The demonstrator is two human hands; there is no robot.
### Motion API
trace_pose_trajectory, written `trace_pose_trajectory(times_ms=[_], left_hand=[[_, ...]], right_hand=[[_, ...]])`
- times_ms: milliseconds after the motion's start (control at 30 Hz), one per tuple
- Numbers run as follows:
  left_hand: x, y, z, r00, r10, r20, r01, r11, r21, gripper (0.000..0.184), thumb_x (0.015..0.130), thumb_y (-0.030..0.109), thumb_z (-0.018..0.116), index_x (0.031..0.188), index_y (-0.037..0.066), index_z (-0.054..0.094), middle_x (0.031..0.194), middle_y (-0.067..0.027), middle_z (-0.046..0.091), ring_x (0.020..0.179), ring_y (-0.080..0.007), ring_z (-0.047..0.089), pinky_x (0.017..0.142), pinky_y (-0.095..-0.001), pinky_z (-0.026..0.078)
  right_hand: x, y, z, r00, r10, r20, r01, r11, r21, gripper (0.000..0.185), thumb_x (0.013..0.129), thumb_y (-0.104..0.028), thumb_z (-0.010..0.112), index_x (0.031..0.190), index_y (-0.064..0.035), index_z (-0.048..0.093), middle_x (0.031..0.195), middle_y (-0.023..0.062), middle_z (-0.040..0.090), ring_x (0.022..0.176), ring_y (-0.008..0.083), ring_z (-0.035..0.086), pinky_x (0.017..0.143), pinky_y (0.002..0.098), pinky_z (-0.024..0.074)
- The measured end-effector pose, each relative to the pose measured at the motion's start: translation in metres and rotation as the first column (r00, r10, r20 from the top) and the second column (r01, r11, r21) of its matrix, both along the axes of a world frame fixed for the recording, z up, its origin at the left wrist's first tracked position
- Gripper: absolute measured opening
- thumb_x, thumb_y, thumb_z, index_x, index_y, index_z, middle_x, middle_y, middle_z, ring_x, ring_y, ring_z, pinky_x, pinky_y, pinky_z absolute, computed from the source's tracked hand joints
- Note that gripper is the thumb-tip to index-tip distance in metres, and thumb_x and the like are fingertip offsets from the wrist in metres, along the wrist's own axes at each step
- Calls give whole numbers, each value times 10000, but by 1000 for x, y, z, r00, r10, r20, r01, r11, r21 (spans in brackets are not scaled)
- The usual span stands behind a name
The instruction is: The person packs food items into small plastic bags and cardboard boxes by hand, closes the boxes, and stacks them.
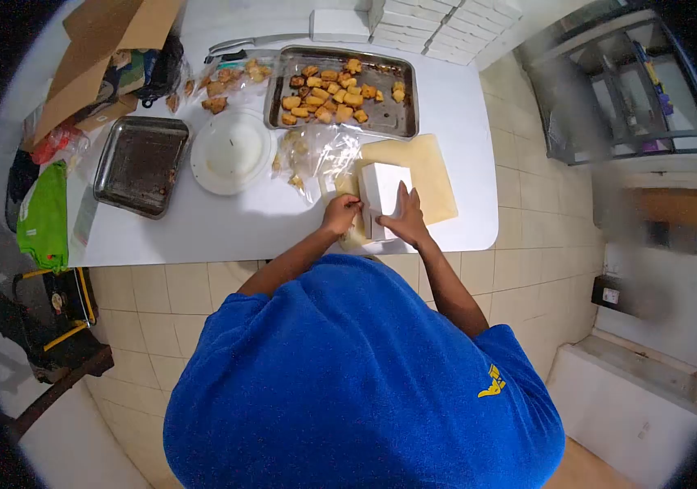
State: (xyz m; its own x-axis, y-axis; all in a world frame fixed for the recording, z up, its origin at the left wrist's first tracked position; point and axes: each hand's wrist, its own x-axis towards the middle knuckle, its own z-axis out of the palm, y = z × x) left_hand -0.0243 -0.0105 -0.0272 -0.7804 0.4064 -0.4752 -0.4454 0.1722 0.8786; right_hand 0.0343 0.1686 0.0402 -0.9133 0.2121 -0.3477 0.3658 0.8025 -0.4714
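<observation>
A small white cardboard box (384, 181) stands on a yellowish cutting board (432, 175) near the table's front edge. My right hand (407, 217) grips the box at its right side, with the thumb across the near face and the fingers along the edge. My left hand (340, 215) has its fingers curled and pinched at the box's left edge; what lies between the fingertips is too small to make out. A clear plastic bag (328, 155) with a few brown pieces lies just beyond my left hand, partly over the board.
Behind the board is a metal tray (404, 122) of browned pastry pieces (332, 94). Leftward are a white plate (233, 152), a dark baking pan (143, 167), bagged pastries (234, 77) and an open carton (88, 73). A knife (255, 41) and stacked white boxes (434, 28) line the back.
</observation>
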Motion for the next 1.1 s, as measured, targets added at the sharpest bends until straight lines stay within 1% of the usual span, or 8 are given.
trace_pose_trajectory(times_ms=[100, 267, 367, 667, 867, 967, 1033, 1100], left_hand=[[1, 3, -1, 996, 47, -71, -50, 998, -47, 311, 814, 272, 652, 997, 22, 622, 834, -65, 649, 702, -139, 605, 523, -277, 491], [-5, 0, -43, 862, 107, -496, -158, 986, -61, 209, 785, 202, 648, 917, 40, 648, 820, -52, 659, 636, -134, 601, 533, -291, 478], [-14, -22, 16, 988, 116, 103, -127, 986, 109, 212, 784, 217, 640, 917, 52, 644, 833, -40, 660, 650, -123, 592, 545, -294, 461], [-19, -70, 22, 848, 77, 524, -261, 922, 286, 243, 825, 244, 558, 1021, 102, 539, 1016, -49, 604, 867, -159, 561, 648, -314, 460], [-16, -81, 58, 741, 191, 644, -489, 810, 323, 247, 782, 213, 543, 985, 73, 521, 1067, -89, 550, 1026, -217, 523, 753, -420, 464], [-13, -81, 70, 683, 202, 702, -554, 769, 319, 276, 761, 226, 548, 978, 61, 512, 1081, -125, 534, 1049, -251, 504, 822, -458, 438], [-13, -76, 63, 663, 180, 727, -582, 734, 349, 297, 745, 240, 556, 977, 61, 508, 1096, -142, 527, 1061, -276, 491, 856, -473, 421], [-7, -68, 64, 674, 198, 712, -549, 779, 303, 357, 741, 299, 501, 1000, 55, 517, 1138, -141, 528, 1047, -310, 509, 852, -496, 427]], right_hand=[[5, 10, 22, 999, -32, -7, 29, 961, -276, 1016, 699, -450, 647, 1444, -67, 73, 1421, 234, 258, 1260, 336, 357, 1048, 419, 280], [42, 69, 22, 911, -385, 147, 289, 343, -894, 660, 796, -400, 591, 1318, -58, 376, 1220, 105, 516, 1127, 212, 484, 971, 383, 381], [65, 87, 31, 765, -553, 331, 395, -4, -919, 565, 842, -453, 546, 1268, -97, 440, 1213, 88, 516, 1137, 263, 478, 951, 445, 380], [89, 102, 19, 485, -869, 98, 508, 189, -840, 550, 839, -399, 565, 1280, -87, 461, 1290, 104, 439, 1140, 286, 434, 952, 465, 336], [67, 51, 102, 465, -188, -865, 646, 740, 187, 376, 824, -158, 618, 1168, -34, 530, 1194, 116, 496, 1133, 263, 444, 955, 419, 349], [51, 5, 124, 480, -75, -874, 309, 947, 88, 371, 788, -136, 648, 1126, -29, 539, 1102, 121, 536, 1081, 247, 481, 902, 376, 405], [36, -35, 110, 778, -373, -506, 2, 807, -591, 408, 737, -116, 698, 1107, -40, 544, 1052, 128, 553, 1021, 241, 511, 806, 343, 466], [32, -68, 47, 836, -163, -524, -179, 822, -540, 530, 742, -131, 725, 1222, -86, 505, 1167, 67, 521, 922, 190, 560, 721, 303, 519]])
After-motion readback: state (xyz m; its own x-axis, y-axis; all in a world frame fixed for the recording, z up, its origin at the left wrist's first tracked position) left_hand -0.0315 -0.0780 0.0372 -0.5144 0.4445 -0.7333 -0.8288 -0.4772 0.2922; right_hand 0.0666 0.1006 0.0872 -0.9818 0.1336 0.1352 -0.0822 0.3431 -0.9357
